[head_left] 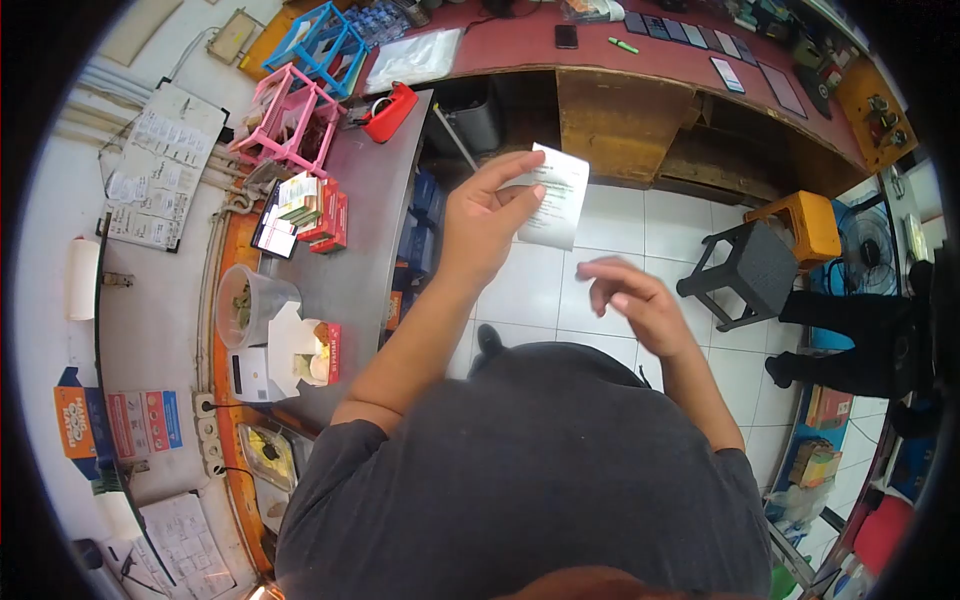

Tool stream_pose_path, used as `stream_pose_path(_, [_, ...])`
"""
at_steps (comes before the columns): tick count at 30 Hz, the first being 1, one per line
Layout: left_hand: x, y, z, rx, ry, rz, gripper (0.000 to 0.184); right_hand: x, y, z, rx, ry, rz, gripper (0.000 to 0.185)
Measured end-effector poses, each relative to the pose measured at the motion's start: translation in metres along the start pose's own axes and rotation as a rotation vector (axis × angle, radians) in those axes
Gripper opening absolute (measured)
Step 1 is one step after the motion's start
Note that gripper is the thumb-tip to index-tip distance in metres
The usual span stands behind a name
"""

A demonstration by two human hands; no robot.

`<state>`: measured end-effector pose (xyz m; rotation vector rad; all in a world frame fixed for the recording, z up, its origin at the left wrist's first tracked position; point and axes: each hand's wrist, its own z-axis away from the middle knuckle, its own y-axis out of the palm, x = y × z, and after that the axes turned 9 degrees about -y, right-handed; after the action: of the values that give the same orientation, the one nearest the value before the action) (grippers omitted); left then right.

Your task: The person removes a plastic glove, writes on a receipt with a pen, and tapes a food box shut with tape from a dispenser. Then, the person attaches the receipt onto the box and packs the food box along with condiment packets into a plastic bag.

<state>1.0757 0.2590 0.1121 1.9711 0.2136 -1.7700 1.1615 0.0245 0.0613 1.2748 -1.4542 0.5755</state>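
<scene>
My left hand [483, 225] pinches a small printed paper slip [562, 205] between thumb and fingers, holding it up in front of me. Rows of fine text cover the slip, too small to read. Lower and to the right, my right hand [640, 305] is apart from the paper, its fingers loosely bent and spread with nothing in them. Slight motion blur softens those fingertips.
At left, a metal counter [345, 280] carries a tape dispenser [390, 112], small red boxes [328, 222], a plastic tub [255, 305] and an open food box [300, 350]. Phones lie on the red desk [500, 45]. A black stool [745, 275] and a person's dark-clothed legs [850, 340] are at right.
</scene>
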Motion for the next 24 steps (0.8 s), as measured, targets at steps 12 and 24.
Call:
stream_pose_path(12, [-0.043, -0.010, 0.012, 0.009, 0.197, 0.005, 0.065, -0.128, -0.020, 0.076, 0.189, 0.824, 0.114, 0.058])
stream_pose_path(24, [-0.061, -0.012, 0.026, 0.005, 0.259, -0.082, 0.071, -0.262, -0.136, 0.306, 0.402, 1.167, 1.159, 0.042])
